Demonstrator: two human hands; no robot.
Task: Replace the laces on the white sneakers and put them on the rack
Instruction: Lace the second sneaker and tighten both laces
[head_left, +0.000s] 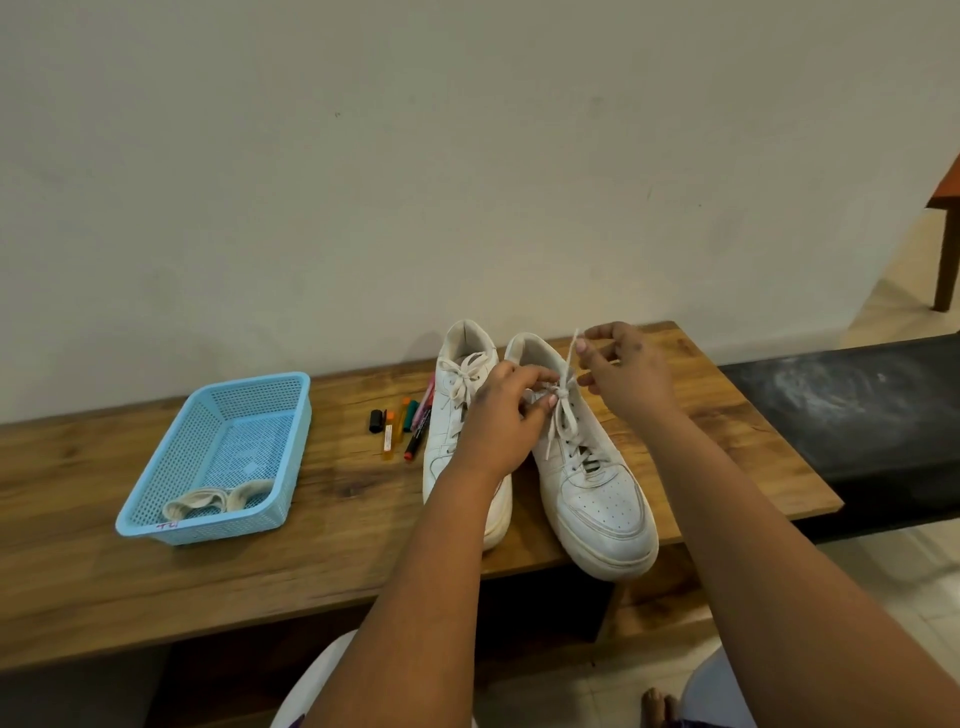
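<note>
**Lacing in Progress at Wooden Desk**

The right hand (621, 371) pinched a flat white lace end (571, 348) and held it raised; the left hand (501, 415) pinched the knot at the right sneaker (587, 467). The left sneaker (457, 415), bow-tied, stood just beside it. Both rested on a grained wooden desk (156, 571) against a plain matte wall. Marker pens (405, 426) and a perforated blue plastic basket (156, 478) holding old laces (218, 499) lay to the left.

Both hands (506, 410) (621, 371) on right sneaker's (592, 483) lace (563, 395)

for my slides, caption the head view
Left hand and right hand pinch the right sneaker's lace on a wooden bench.
</note>
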